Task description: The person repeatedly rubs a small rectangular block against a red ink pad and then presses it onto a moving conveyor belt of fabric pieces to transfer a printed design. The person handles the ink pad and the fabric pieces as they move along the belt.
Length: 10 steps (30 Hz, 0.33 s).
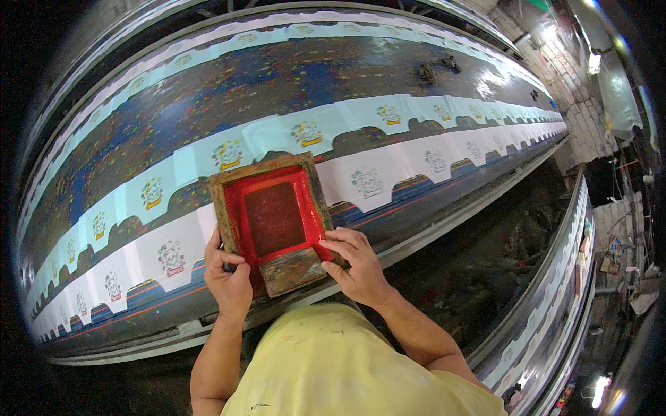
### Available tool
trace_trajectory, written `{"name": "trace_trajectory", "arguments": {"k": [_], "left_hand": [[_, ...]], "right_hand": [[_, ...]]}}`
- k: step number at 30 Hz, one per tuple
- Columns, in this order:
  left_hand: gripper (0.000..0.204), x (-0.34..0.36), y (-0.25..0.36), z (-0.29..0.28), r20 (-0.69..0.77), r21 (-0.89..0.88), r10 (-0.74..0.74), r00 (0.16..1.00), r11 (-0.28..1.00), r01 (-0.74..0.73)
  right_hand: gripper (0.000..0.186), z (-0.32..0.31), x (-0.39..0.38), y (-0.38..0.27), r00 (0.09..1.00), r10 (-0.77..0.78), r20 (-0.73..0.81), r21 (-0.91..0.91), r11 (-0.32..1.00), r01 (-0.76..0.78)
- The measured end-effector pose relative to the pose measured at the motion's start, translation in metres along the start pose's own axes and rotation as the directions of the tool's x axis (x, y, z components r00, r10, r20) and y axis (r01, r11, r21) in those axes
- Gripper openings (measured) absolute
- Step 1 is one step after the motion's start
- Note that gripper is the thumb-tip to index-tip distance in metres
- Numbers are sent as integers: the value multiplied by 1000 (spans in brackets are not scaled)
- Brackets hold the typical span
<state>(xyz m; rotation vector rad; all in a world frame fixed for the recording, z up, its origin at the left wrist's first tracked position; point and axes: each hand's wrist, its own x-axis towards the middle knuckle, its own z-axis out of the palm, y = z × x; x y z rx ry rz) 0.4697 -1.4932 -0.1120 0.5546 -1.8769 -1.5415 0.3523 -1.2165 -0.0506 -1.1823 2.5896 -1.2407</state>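
Observation:
Between my hands is a wooden screen printing frame (267, 168), its inner border coated in bright red ink around a dark red mesh window. My left hand (230, 277) is closed on the frame's lower left side; a small dark thing shows by its fingers, too unclear to name. My right hand (357, 265) grips the lower right side, fingers over the edge. The frame lies over the row of white cloth pieces (201, 239) at the near edge of a long table, hiding part of the row. Pieces beside it carry printed designs; those to the left include red.
Farther across the long dark table (263, 73), spotted with paint, runs a row of light blue cloth pieces (260, 139) with coloured prints. Another cloth row (305, 31) follows the far edge. A second table with cloth (548, 305) stands at right, beyond a dark aisle (472, 256).

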Motion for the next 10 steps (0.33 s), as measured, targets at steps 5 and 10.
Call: {"name": "trace_trajectory", "arguments": {"k": [5,10], "left_hand": [[21,-11,9,67,-18,56,154,988,987,-153],[22,-19,15,163,6,77,68,998,995,-68]], "right_hand": [[45,-40,-23,61,992,105,-71,213,973,-87],[45,-94,-31,124,992,60,-113,161,986,-42]]}}
